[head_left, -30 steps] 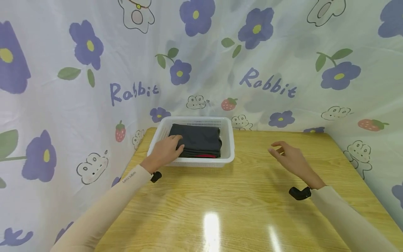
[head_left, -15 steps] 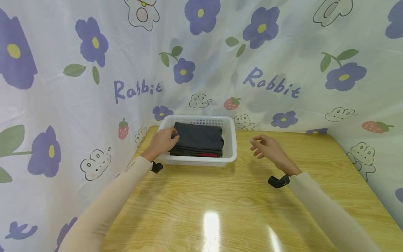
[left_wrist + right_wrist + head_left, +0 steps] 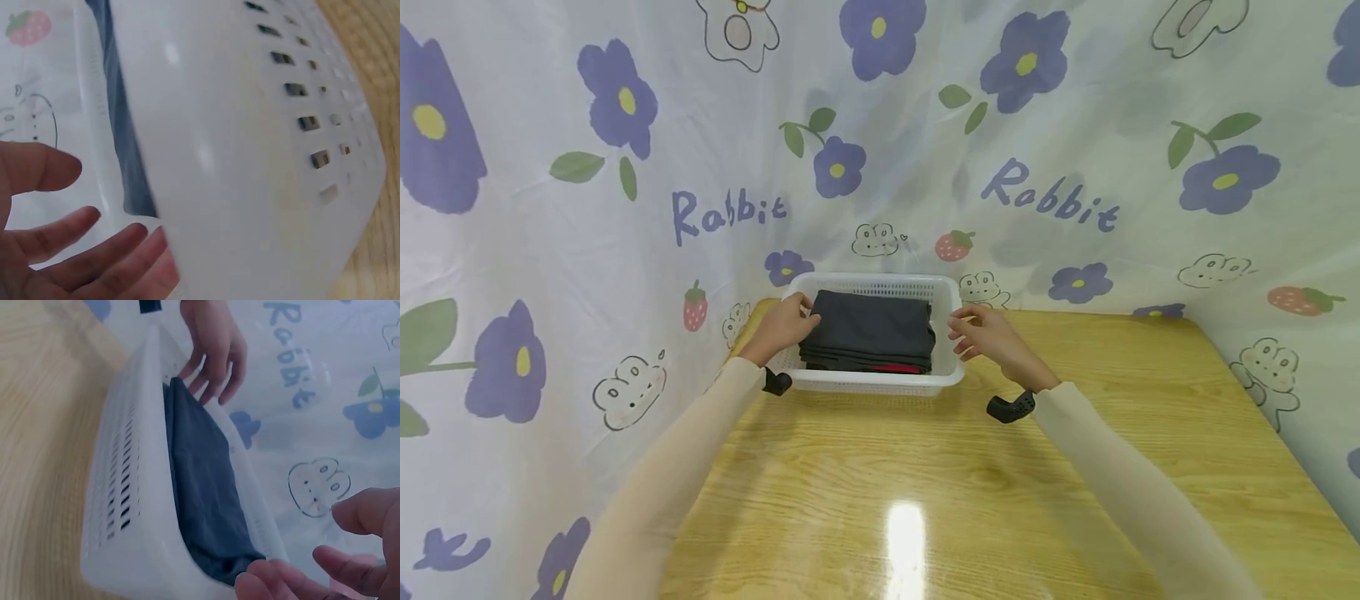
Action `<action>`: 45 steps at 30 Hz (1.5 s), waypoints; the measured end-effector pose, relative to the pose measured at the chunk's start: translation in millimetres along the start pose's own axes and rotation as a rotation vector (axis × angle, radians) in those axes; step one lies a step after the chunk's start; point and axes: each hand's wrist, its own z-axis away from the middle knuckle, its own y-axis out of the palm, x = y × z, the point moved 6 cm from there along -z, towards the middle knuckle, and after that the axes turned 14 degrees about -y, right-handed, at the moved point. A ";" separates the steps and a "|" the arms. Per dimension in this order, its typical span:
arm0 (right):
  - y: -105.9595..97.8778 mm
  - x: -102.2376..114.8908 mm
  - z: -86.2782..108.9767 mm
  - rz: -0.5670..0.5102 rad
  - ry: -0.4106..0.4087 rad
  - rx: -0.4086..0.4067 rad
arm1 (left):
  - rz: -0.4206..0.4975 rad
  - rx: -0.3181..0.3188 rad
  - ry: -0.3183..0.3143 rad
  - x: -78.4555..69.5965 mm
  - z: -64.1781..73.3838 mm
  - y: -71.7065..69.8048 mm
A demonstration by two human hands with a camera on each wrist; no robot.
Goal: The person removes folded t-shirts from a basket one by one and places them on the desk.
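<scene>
A white plastic basket (image 3: 865, 380) stands at the back of the wooden table, holding a stack of folded dark cloth (image 3: 872, 323). A red edge (image 3: 898, 368) shows low in the stack's front. My left hand (image 3: 777, 327) is over the basket's left end; in the right wrist view its fingers hang loosely beside the cloth's end. At the right end, my right hand (image 3: 996, 340) has its fingers by the rim, loosely bent, thumb apart. Neither hand grips anything. Whether the fingertips touch the rim cannot be told.
The wooden table (image 3: 850, 475) reaches forward and to the right of the basket. Close behind the basket hangs a white curtain (image 3: 910, 200) with flower and rabbit prints, which also borders the left side. Each wrist carries a small black camera (image 3: 1011, 408).
My right hand has moved left across the table to the basket's right rim. My left hand has drawn back off the cloth toward the basket's left end.
</scene>
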 end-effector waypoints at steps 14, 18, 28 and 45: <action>52.9 -1.6 -33.9 0.039 0.111 0.115 | 0.106 0.180 -0.073 1.2 -6.7 10.8; 61.6 -3.8 -39.8 0.061 0.171 0.093 | 0.136 0.219 -0.088 -0.1 -10.6 11.9; 67.3 -31.4 -52.7 -0.194 0.288 0.010 | 0.257 0.301 -0.095 2.2 -17.2 12.2; 70.9 -38.0 -71.0 -0.360 0.209 -0.062 | 0.413 0.410 -0.177 9.1 -27.9 18.8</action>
